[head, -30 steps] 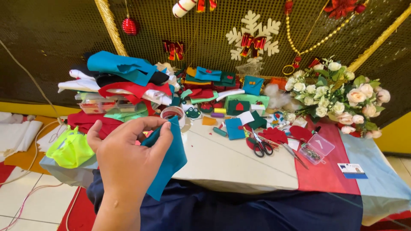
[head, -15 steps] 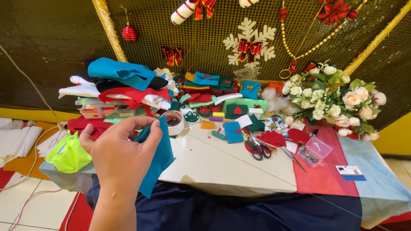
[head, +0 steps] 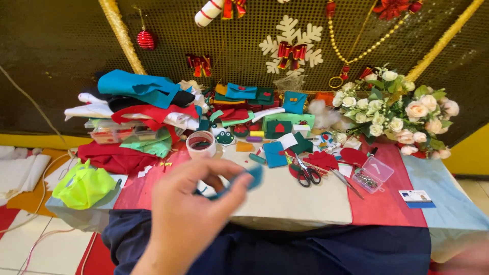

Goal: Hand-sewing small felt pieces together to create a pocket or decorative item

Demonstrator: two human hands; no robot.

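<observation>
Blue felt piece (head: 254, 176), blurred, pinched by left hand (head: 191, 216).

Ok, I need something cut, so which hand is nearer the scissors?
Left. The left hand, pinching a blue felt piece, is just left of the scissors; the right hand is only a blur at the lower right corner.

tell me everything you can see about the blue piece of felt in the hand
The blue felt piece looks like thin, soft teal-blue fabric, blurred here so its outline is unclear. Only a small part shows, mostly past the fingertips, with a darker sliver lower down between the fingers. The left hand pinches it between thumb and fingers, held up in front of the pale work board and not resting on it. Nothing else touches it. Whether it is folded or bunched cannot be told.
</observation>
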